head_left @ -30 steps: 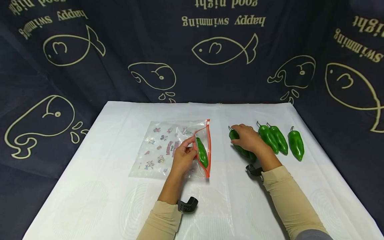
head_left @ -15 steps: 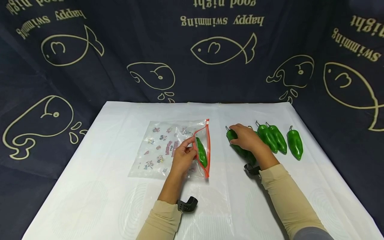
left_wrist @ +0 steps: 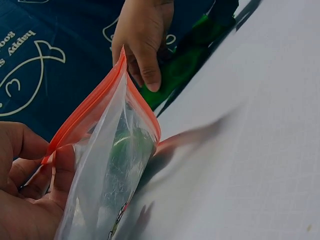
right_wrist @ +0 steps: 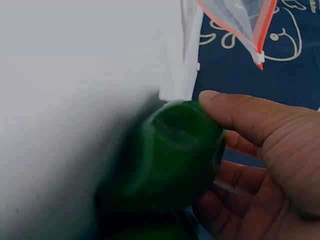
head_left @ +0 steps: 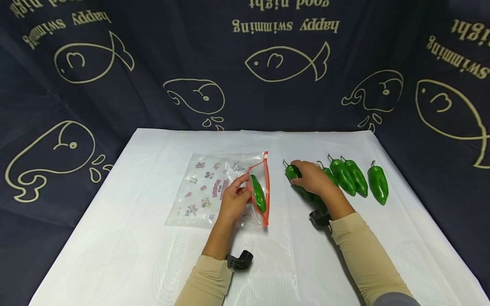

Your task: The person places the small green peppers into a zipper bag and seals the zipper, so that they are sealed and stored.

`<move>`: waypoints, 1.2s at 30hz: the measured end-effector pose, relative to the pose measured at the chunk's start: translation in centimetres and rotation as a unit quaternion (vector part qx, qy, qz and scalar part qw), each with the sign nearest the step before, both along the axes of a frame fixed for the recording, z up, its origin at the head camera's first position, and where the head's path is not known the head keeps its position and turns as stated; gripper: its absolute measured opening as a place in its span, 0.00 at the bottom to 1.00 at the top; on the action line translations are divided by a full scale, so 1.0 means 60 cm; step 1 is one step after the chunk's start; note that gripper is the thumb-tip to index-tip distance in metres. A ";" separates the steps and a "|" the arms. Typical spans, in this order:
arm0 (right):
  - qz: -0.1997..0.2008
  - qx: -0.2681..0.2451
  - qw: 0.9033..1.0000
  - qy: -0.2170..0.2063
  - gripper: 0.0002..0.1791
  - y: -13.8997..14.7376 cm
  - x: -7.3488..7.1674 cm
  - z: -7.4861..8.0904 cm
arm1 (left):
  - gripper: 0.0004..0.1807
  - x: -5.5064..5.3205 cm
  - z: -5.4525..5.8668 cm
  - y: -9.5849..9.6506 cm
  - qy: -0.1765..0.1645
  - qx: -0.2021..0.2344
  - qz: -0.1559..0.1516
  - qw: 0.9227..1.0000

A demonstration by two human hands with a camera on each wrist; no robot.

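Note:
In the head view a clear zip bag [head_left: 199, 199] with an orange-red zip edge lies flat, its mouth spread toward the right. One green pepper [head_left: 258, 194] shows inside that mouth. My left hand [head_left: 234, 202] pinches the upper lip of the bag between thumb and fingers, and the left wrist view shows the lip [left_wrist: 82, 117] lifted. To the right, my right hand [head_left: 315, 177] grips another green pepper [head_left: 292, 171], thumb on its near side. The right wrist view shows this pepper [right_wrist: 170, 155] close up; its lower end is partly hidden by the hand in the head view.
Right of the right hand lie more green peppers: one partly hidden [head_left: 329, 175], a touching pair with a nearer one [head_left: 342, 176] and a farther one [head_left: 356, 177], and a separate one [head_left: 378, 185]. A white cloth [head_left: 115, 246] covers the table; a dark printed curtain [head_left: 245, 106] hangs behind.
My right hand has shifted slightly left with the pepper, uncovering more of the pepper behind it. The left hand and the bag have stayed in place.

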State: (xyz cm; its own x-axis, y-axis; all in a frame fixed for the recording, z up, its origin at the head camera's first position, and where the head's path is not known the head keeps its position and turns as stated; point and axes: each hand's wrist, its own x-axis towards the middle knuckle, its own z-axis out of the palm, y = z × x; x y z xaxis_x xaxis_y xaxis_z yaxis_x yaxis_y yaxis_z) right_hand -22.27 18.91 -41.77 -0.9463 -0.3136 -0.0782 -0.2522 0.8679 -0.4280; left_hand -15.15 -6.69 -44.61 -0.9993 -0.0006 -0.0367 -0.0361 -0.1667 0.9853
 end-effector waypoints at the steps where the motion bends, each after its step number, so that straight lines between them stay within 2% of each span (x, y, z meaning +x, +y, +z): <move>1: 0.000 -0.007 1.000 0.003 0.37 0.000 0.001 0.001 | 0.31 0.000 0.001 0.000 0.001 0.001 -0.001 1.000; 12: -0.018 -0.078 0.997 0.016 0.37 -0.001 0.011 0.015 | 0.31 -0.005 0.002 0.000 0.001 0.003 -0.013 1.000; 20: -0.027 -0.141 0.989 0.024 0.37 -0.017 0.024 0.020 | 0.23 -0.002 -0.001 0.002 0.037 -0.073 0.015 0.997; 23: -0.029 -0.162 0.986 0.029 0.37 -0.024 0.028 0.020 | 0.24 0.003 -0.001 0.002 0.044 -0.093 0.019 0.994; 28: -0.038 -0.201 0.978 0.044 0.37 -0.036 0.034 0.021 | 0.29 0.005 -0.001 0.001 0.058 -0.095 0.014 0.994; 30: -0.043 -0.216 0.974 0.049 0.37 -0.041 0.036 0.021 | 0.31 0.006 0.005 0.001 0.059 -0.097 0.009 0.993; 32: -0.049 -0.230 0.971 0.051 0.37 -0.048 0.037 0.021 | 0.32 0.015 0.024 0.001 0.063 -0.101 0.004 0.993; 36: -0.060 -0.254 0.964 0.044 0.36 -0.056 0.041 0.019 | 0.33 0.015 0.026 0.004 0.070 -0.126 0.006 0.989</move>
State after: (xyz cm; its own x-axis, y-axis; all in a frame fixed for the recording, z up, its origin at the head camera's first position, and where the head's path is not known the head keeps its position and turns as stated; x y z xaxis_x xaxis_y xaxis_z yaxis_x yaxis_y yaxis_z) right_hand -19.82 15.52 -40.62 -0.9741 -0.1788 0.1385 -0.2179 0.5774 -0.7869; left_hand -14.24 -6.46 -43.05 -0.9944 -0.0045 0.1056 0.1048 0.0862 0.9907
